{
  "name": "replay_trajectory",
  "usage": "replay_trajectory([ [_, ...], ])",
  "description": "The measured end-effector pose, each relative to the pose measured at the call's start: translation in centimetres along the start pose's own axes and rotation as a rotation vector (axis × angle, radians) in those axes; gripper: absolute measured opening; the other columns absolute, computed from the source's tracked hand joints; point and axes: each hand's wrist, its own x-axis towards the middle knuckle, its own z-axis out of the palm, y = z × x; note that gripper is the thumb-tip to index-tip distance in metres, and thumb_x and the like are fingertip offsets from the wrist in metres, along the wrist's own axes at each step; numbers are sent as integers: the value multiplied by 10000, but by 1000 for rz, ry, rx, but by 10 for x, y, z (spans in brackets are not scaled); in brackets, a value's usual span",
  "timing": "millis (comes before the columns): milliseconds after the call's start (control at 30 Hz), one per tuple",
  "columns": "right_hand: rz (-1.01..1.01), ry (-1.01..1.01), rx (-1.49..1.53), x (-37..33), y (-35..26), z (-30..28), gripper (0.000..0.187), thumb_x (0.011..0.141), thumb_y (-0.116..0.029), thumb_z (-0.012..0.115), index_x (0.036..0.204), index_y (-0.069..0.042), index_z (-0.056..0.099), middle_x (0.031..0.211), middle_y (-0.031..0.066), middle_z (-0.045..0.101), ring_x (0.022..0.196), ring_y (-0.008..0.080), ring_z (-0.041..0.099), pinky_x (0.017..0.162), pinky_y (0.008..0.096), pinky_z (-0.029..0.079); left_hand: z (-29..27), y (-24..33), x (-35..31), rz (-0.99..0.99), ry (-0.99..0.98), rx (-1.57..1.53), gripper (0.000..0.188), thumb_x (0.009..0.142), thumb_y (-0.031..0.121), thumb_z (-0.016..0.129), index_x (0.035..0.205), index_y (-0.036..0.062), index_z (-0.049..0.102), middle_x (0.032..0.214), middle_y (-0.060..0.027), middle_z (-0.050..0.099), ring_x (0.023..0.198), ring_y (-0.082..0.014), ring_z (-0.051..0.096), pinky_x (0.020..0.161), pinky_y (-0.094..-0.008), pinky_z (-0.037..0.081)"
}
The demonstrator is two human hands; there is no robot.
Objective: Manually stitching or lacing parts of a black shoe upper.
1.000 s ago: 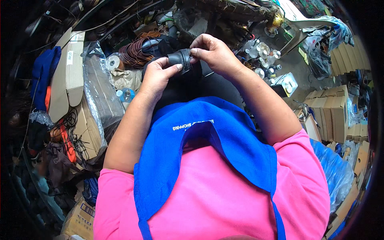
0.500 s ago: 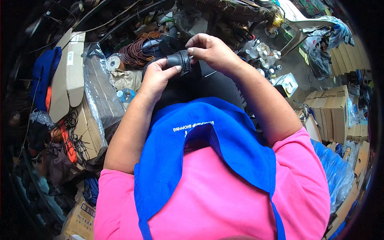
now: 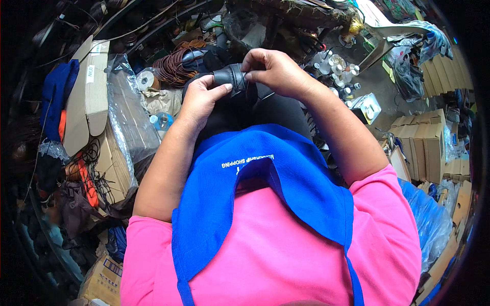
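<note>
Both hands are raised in front of my chest around a small black rubber piece (image 3: pixel 230 77), a folded strip or tube. My left hand (image 3: pixel 200 101) holds its near side, thumb pressed against it. My right hand (image 3: pixel 273 71) pinches its far end with the fingertips. Under the hands lies black cloth over my lap (image 3: pixel 265 107). I wear a pink shirt and a blue apron (image 3: pixel 255 173). The part of the rubber piece inside my fingers is hidden.
A coil of brown wire (image 3: pixel 172 65) and a roll of tape (image 3: pixel 145 80) lie beyond my left hand. Flattened cardboard and clear plastic bags (image 3: pixel 127 117) pile up on the left. Small bottles (image 3: pixel 334 66) and stacked cardboard boxes (image 3: pixel 423 143) stand on the right.
My hands have kept their place and only shifted slightly; the fingers of the right hand have worked a little along the black rubber piece.
</note>
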Motion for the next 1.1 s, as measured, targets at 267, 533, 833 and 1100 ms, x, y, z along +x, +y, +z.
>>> replay_trajectory([
  [267,-54,57,-10,4,-13,5,111,806,-8,601,915,-12,582,793,48,627,756,107,594,708,271,487,2,1,1,5,-24,8,204,799,73,677,992,13,648,904,-29,666,805,-89,599,799,-243,465],
  [533,-151,122,-175,7,-15,8,128,771,-7,633,892,-7,593,801,72,633,760,124,597,715,277,487,1,3,1,-10,-18,23,207,799,70,677,995,11,643,906,-31,663,810,-91,601,798,-243,470],
  [833,-161,48,-133,18,-11,3,105,799,1,622,898,-3,588,804,56,638,773,115,603,725,270,495,0,4,2,5,-31,40,228,802,68,674,1019,8,636,917,-29,662,816,-84,596,802,-235,463],
  [1100,-47,-104,126,22,5,-10,108,821,-21,609,924,8,594,810,47,632,763,111,603,742,258,486,-2,1,3,6,-35,37,207,794,62,655,990,-2,650,904,-39,666,806,-88,594,781,-237,463],
])
